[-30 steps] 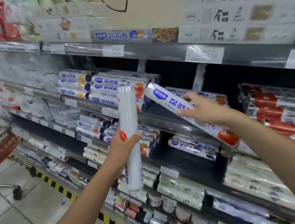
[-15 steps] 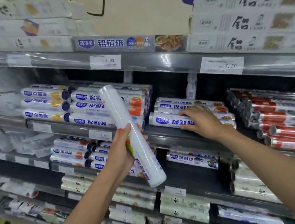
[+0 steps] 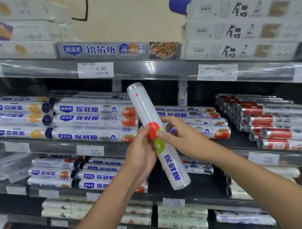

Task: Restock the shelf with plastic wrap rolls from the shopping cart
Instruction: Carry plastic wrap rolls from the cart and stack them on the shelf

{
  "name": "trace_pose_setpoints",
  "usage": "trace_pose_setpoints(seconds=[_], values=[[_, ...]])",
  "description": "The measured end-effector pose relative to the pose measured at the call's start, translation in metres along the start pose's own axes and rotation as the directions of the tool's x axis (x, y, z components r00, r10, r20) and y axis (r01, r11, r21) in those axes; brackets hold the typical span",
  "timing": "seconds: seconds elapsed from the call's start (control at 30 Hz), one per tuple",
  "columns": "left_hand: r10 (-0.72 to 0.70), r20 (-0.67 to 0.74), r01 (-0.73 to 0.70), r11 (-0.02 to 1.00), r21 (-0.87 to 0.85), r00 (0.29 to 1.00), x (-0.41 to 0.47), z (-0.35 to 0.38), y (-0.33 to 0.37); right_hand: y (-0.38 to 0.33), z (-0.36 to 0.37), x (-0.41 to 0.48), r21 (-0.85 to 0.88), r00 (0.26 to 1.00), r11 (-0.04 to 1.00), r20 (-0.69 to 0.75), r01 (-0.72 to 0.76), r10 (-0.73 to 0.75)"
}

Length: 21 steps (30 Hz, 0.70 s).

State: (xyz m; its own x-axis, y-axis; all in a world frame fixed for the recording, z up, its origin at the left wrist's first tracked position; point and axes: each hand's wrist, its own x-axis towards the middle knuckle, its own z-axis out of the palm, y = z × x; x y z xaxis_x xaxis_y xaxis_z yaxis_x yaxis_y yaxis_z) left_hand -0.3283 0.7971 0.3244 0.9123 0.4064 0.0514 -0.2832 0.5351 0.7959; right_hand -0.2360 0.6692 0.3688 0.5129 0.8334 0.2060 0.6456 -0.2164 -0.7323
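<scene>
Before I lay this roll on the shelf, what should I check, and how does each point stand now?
1. Left hand grips the held roll: ok.
2. Right hand pinches it at the red mark: ok.
3. Roll lies level like the shelved ones: not ok, it is steeply tilted.
4. Room above the low tomato pile: ok, there is a dark gap.
5. Same product as that pile: cannot tell.
</scene>
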Motion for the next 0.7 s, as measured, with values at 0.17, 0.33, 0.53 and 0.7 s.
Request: trace_pose_setpoints(seconds=[0.17,0.33,0.53,0.7], values=[[-0.042,0.167,0.006,0.977,0.214,0.985,-0.006,0.000,0.002,0.017,0.002,-0.006,0.196,0.974,0.955,-0.008,-0.222,0.228],[0.014,0.086,-0.051,0.897,0.440,0.996,-0.004,-0.010,0.005,0.033,-0.005,-0.015,0.723,0.919,0.589,0.172,-0.362,0.355],[0.061,0.050,-0.078,0.839,0.538,0.997,0.000,-0.016,0.004,0.030,-0.016,-0.030,0.783,0.918,0.494,0.250,-0.378,0.307],[0.121,0.084,-0.146,0.868,0.475,0.989,0.004,-0.018,0.005,0.030,-0.030,-0.033,0.547,0.872,0.679,0.320,-0.490,0.371]])
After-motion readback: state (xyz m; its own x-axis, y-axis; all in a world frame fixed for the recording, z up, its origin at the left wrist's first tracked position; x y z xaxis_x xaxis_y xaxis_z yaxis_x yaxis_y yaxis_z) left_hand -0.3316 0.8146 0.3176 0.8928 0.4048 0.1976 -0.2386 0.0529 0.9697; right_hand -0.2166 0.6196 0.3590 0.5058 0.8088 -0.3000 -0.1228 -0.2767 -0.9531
